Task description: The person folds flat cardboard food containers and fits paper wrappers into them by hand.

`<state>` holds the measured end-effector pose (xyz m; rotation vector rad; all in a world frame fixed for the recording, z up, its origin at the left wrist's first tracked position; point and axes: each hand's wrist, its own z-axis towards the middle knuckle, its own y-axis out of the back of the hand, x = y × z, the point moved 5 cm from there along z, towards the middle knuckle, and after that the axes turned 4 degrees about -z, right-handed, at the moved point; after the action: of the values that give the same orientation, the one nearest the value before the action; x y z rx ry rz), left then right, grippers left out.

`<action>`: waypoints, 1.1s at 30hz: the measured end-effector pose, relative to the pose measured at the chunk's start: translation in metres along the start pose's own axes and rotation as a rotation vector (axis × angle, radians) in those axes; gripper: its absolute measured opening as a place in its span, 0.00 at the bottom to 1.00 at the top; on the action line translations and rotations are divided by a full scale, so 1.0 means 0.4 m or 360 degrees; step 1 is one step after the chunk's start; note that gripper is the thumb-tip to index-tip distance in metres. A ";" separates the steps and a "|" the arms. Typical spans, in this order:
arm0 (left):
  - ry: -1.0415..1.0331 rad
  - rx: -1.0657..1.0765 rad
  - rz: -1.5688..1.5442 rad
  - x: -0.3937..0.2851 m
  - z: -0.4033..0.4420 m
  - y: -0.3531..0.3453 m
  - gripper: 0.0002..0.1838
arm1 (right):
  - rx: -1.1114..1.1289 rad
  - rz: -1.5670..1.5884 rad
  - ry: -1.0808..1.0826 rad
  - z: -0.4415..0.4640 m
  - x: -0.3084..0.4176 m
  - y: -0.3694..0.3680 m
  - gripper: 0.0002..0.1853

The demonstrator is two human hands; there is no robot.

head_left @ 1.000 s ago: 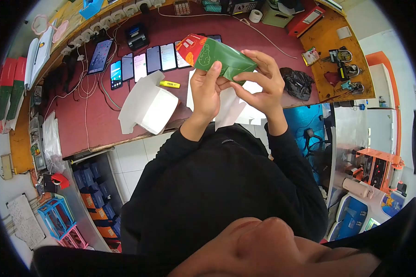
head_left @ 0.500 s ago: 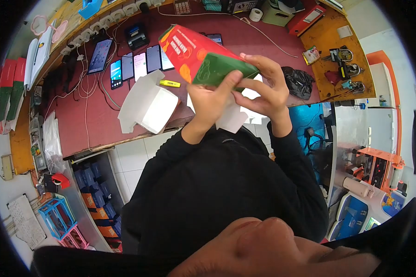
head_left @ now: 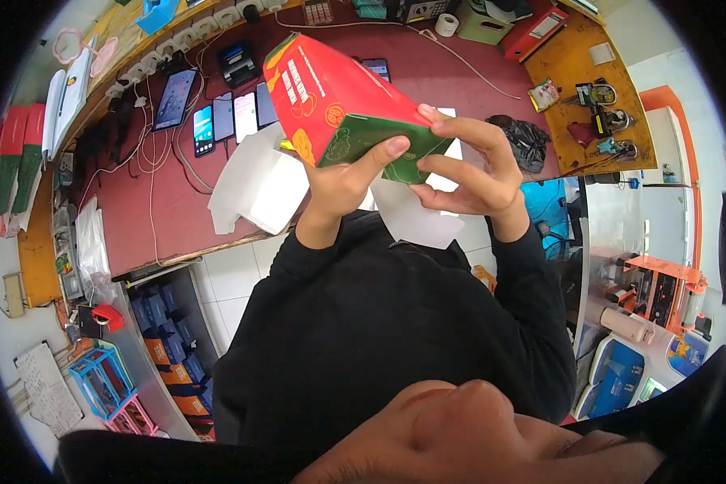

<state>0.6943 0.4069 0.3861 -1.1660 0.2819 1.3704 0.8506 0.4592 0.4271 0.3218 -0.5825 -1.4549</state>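
A red and green cardboard box (head_left: pixel 331 93), tilted, is held up between both hands over the desk's front edge. My left hand (head_left: pixel 340 187) grips its near left side, thumb across the green face and the other fingers hidden behind. On the right, my right hand (head_left: pixel 480 168) has its thumb and fingers closed at the green end's edge. A white flap (head_left: pixel 418 216) hangs below the box, between the hands. To the left, an open white carton (head_left: pixel 266 189) lies on the desk, partly behind my left hand.
Several phones (head_left: pixel 204 129) lie in a row on the dark red desk (head_left: pixel 169 210), with a tablet (head_left: pixel 174 98) and charging cables. A black plastic bag (head_left: pixel 524 141) sits at right. A red binder (head_left: pixel 538 32) and toilet roll (head_left: pixel 446 25) stand at the back.
The box has turned and moved slightly, showing more of its red printed face. My right hand has shifted right and down, my left hand slightly left. More of the white flap shows below.
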 end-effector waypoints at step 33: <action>0.0351 -0.0162 -0.0174 -0.001 0.021 0.011 0.11 | 0.0062 0.0355 -0.0101 0.018 -0.002 -0.029 0.25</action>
<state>0.6866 0.4123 0.3882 -1.4005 0.3031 1.1729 0.8369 0.4596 0.4267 0.2341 -0.6770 -1.2435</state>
